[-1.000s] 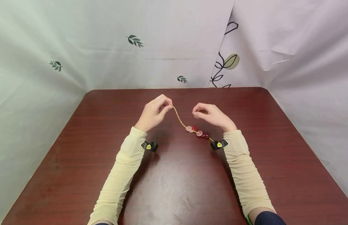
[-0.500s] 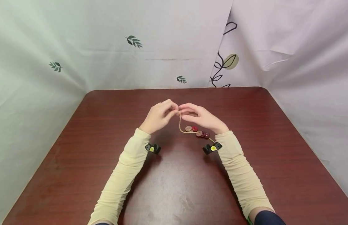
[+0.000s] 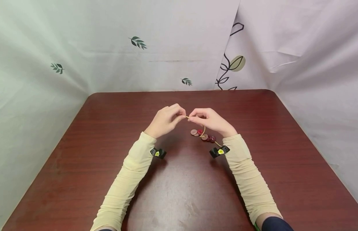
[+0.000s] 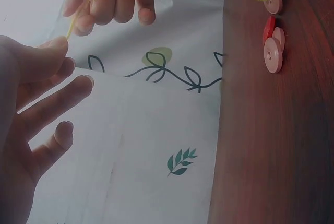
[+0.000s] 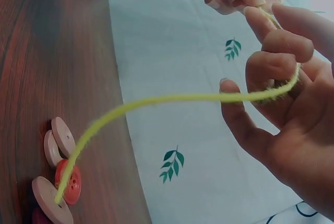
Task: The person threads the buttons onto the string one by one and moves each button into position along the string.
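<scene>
Between thumb and fingertips, my left hand [image 3: 166, 120] pinches the end of a yellow string [image 5: 172, 98]. My right hand [image 3: 212, 122] grips the same string close by, a short piece stretching between the two hands. From the right hand the string drops to a pink button [image 5: 49, 199] and passes through its hole. Dark red buttons [image 3: 212, 139] lie beside that one on the table, with string coming out at their far side. A red button [image 5: 70, 182] and pale pink buttons [image 4: 273, 55] sit next to them; whether the string runs through these I cannot tell.
The buttons lie on a dark red-brown wooden table [image 3: 173, 192]. A white curtain [image 3: 167, 32] with leaf prints hangs behind its far edge. Each wrist carries a small black camera, such as the left one [image 3: 158, 153].
My right hand has moved left to meet the left hand and taken hold of the string. The left hand has shifted slightly right and nearer. The string now hangs from the right hand.
</scene>
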Demonstrator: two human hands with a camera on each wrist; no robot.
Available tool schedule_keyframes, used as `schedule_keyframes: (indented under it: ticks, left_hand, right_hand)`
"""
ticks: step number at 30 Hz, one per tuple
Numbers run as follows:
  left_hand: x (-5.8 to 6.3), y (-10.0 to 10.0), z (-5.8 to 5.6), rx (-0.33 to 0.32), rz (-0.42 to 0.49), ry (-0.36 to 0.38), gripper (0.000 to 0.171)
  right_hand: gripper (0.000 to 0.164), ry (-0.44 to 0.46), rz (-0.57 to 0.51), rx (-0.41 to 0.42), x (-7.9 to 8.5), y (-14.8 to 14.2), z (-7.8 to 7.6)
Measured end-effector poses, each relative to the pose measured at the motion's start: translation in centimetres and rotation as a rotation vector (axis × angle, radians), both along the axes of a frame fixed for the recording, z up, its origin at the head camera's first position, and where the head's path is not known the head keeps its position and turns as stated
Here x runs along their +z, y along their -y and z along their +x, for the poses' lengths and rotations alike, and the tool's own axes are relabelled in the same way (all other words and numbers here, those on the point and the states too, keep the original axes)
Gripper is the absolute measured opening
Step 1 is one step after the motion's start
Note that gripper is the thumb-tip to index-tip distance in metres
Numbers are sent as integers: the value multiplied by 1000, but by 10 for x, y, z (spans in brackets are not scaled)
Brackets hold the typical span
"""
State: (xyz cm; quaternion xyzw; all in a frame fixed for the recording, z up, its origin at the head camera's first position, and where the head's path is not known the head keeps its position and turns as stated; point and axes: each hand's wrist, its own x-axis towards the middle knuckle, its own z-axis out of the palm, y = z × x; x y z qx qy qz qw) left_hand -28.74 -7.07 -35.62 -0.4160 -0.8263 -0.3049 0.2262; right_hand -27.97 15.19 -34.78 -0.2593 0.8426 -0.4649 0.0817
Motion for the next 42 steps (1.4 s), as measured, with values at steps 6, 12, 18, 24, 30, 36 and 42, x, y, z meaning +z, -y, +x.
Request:
schedule_keyframes:
  ticks: [6,12,18,24,30,36,42]
  left_hand:
    - [0,0,0,2,-34,77,6]
    - [1,0,0,45,-79,268,18]
    - [0,-4,1,86,-109,351,23]
    - [-6,-9,1,109,-160,356,23]
    - [-19,-23,1,99,-255,344,20]
    - [-29,-33,4,63,-307,352,20]
    - [-36,-37,4,48,-324,356,23]
  right_hand:
    - [15,-18,-12,-6,0,-1,-1]
    - [14,-5,-25,-11,0,-4,-2]
    - [12,-7,2,-23,2,-6,0]
    - [12,4,56,-29,4,-8,0]
    - [15,-23,97,-44,3,-10,-2]
    - [22,-30,99,-65,3,-12,-3]
    - [20,2,103,-81,6,-15,-2]
